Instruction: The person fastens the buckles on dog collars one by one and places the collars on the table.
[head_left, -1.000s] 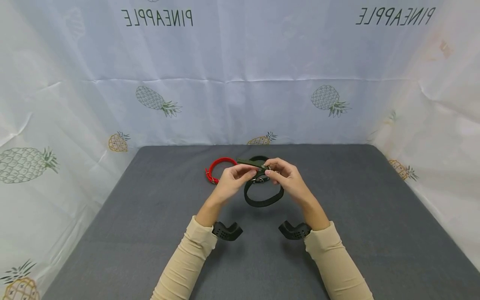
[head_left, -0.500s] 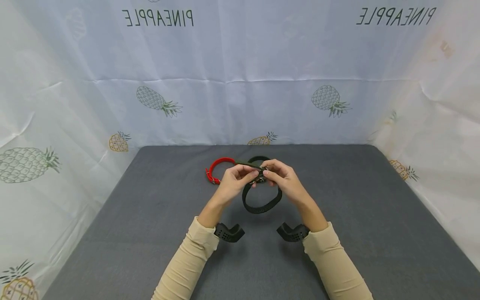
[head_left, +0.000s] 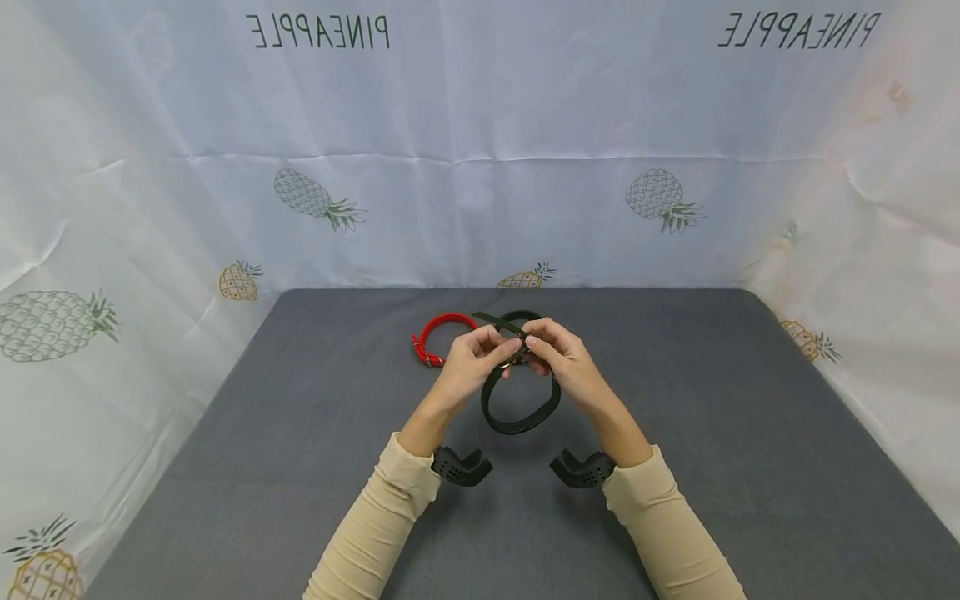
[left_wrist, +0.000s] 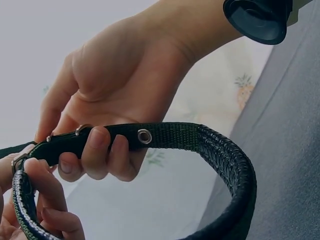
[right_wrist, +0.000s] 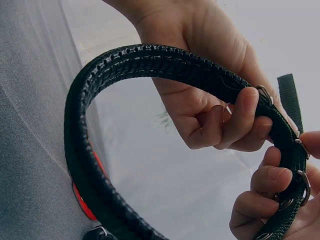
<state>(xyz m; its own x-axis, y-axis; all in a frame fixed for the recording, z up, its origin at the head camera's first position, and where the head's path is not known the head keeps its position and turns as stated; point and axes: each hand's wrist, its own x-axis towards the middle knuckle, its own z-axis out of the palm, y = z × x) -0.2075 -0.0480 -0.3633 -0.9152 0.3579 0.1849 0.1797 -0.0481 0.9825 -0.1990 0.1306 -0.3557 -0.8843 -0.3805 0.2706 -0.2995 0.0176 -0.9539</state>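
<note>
Both hands hold a dark green webbing pet collar (head_left: 517, 428) with a padded lining, its closed loop hanging below the fingers toward the person. My left hand (head_left: 468, 367) pinches the strap left of the buckle (right_wrist: 302, 144), fingers curled over the band with its metal eyelet (left_wrist: 144, 136) in the left wrist view. Close beside it, my right hand (head_left: 568, 360) grips the band at the buckle's other side. The strap's loose tail (right_wrist: 290, 102) sticks out past the buckle, up and to the left in the head view. Fingers partly hide the buckle.
A red collar (head_left: 450, 317) lies buckled in a ring on the grey tabletop (head_left: 337, 400), behind the left hand. Next to it is a black collar (head_left: 521, 315), mostly hidden behind the hands. White curtains (head_left: 480, 208) with pineapple prints surround the table on three sides.
The hands have drawn slightly closer together. The collar's loop has dropped lower and shifted a little left, and its loose tail dipped, then swung up at the left.
</note>
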